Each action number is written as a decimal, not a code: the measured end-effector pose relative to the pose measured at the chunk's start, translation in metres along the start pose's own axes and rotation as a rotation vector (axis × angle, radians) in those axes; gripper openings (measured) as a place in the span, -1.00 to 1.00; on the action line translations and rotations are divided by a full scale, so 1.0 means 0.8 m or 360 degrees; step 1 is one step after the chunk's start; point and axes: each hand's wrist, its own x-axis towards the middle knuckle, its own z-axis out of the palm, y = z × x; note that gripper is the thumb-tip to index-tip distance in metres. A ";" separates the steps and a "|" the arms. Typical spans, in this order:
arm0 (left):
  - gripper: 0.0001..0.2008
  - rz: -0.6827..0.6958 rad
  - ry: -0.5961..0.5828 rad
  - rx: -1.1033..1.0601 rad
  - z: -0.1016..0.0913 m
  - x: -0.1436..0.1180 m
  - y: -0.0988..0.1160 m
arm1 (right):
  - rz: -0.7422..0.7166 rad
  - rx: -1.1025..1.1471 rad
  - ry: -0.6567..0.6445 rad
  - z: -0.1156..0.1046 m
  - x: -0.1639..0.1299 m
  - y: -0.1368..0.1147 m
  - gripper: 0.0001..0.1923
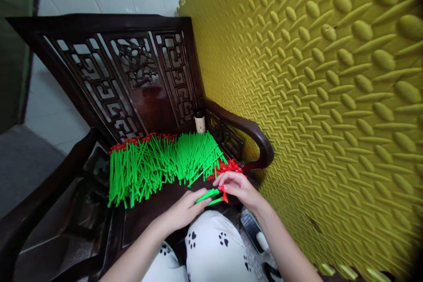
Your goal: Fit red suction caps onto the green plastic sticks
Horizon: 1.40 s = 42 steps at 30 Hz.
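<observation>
My left hand [183, 209] holds a couple of green plastic stems [209, 194] just above my knee. The fingers of my right hand [236, 187] pinch a small red piece [224, 195] at the end of those stems. Behind my hands, a wide pile of green stems with red tips [158, 163] lies across the dark wooden chair seat [148, 211]. A heap of loose red pieces [229, 167] sits beside my right hand near the armrest.
The carved wooden chair back [125, 75] stands behind the pile, with a small cork-coloured roll [200, 122] in the corner. A yellow embossed foam wall [330, 97] runs along the right. A dark phone-like object [253, 229] lies on the floor.
</observation>
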 end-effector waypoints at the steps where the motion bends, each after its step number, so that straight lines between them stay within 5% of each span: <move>1: -0.65 0.0009 -0.0006 0.0017 -0.001 0.000 0.000 | 0.0030 0.0032 -0.0027 0.001 -0.001 0.001 -0.90; 9: -0.58 0.0059 -0.0001 0.0298 0.000 -0.008 -0.001 | 0.0187 0.0537 -0.0064 0.016 -0.008 0.019 -0.80; 21: -0.66 0.0082 -0.0028 0.0483 0.012 -0.008 0.001 | 0.0066 0.1040 0.0230 0.047 -0.012 0.047 -0.86; 42: -0.70 0.0128 -0.0089 0.0641 0.011 -0.009 0.009 | 0.0169 0.1233 0.0234 0.050 -0.018 0.041 -0.89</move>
